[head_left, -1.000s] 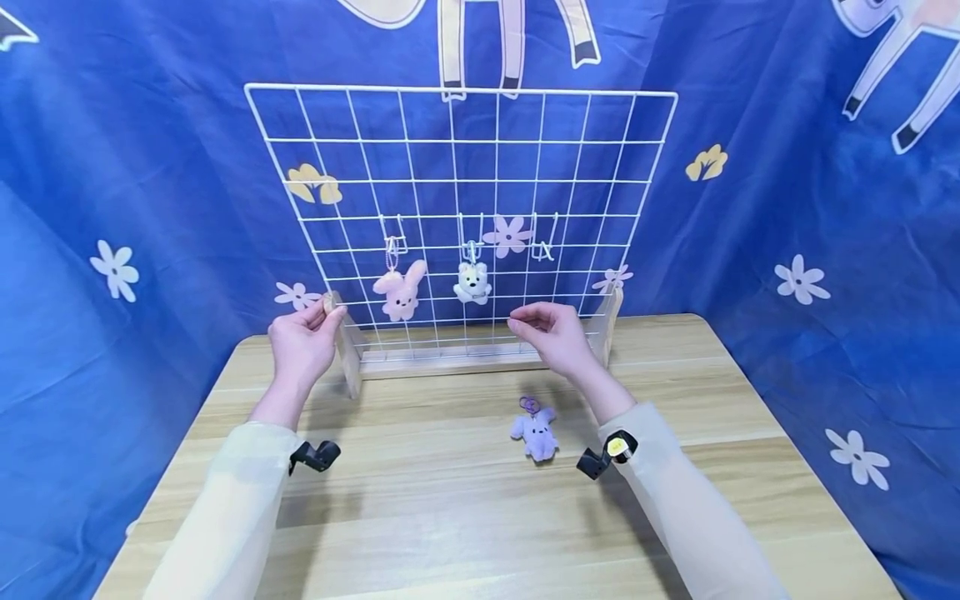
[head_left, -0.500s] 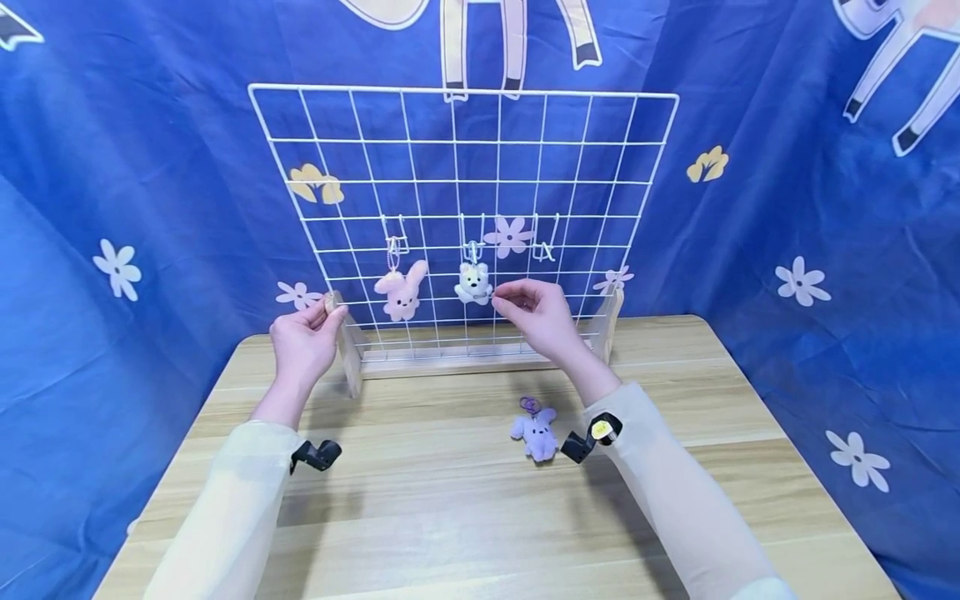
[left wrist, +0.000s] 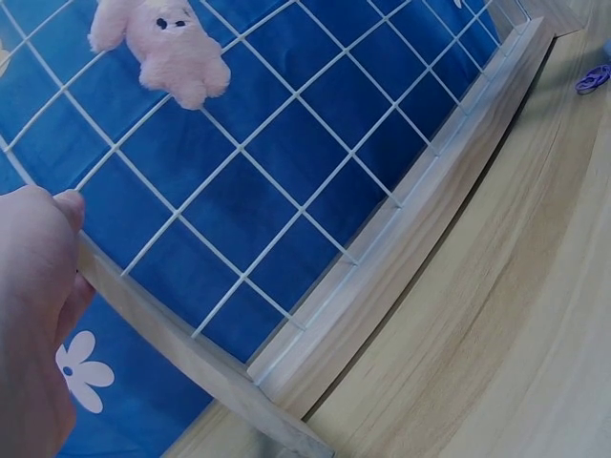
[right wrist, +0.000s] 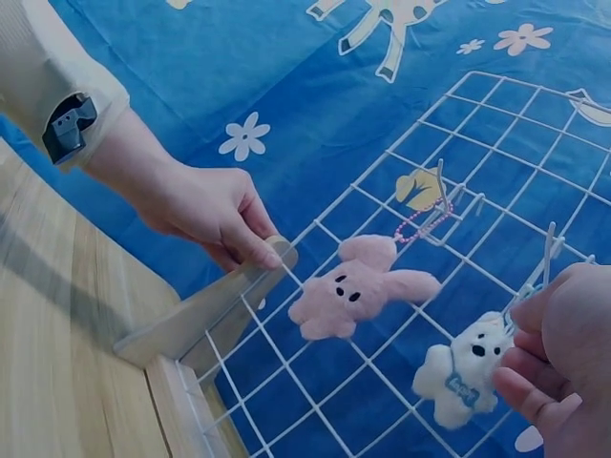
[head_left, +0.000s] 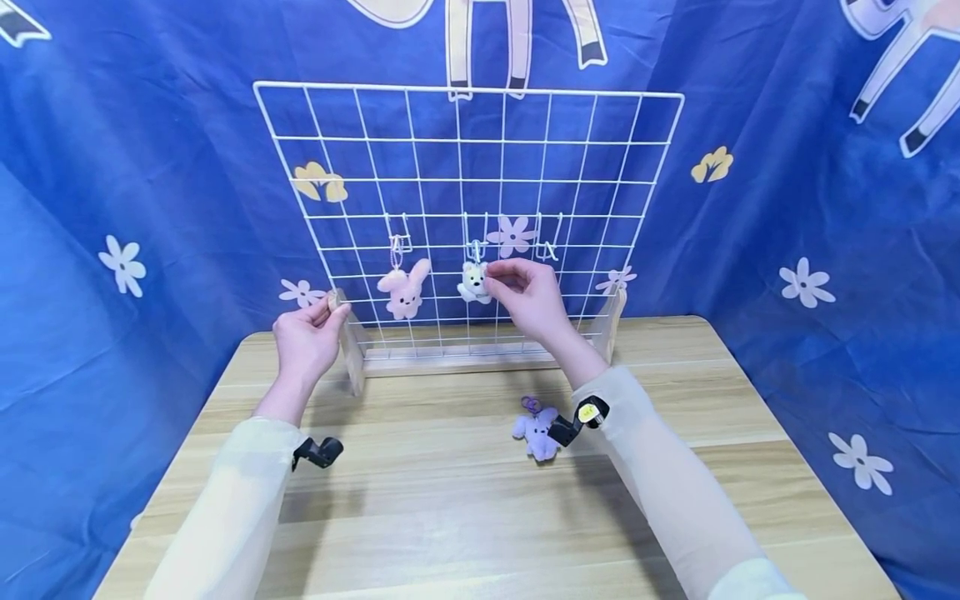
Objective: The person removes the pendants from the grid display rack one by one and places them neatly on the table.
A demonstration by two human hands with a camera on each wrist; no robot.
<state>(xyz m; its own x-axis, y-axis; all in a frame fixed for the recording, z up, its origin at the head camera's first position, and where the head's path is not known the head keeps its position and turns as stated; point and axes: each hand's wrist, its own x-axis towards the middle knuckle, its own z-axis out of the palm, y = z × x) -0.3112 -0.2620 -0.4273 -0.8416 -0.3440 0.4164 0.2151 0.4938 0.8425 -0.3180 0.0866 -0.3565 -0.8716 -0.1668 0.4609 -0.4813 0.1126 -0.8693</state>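
My left hand grips the wooden left upright | my right hand has fingertips at the white bear's side, pinch unclear | bear and pink rabbit hang on the wire grid | purple plush lies on the table, partly behind my wrist camera

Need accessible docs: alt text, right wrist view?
Right hand at the edge of a fluffy white bear plush hanging on a white wire grid, grip unclear; left hand grips the grid's pale wooden support. A pink rabbit plush hangs between.
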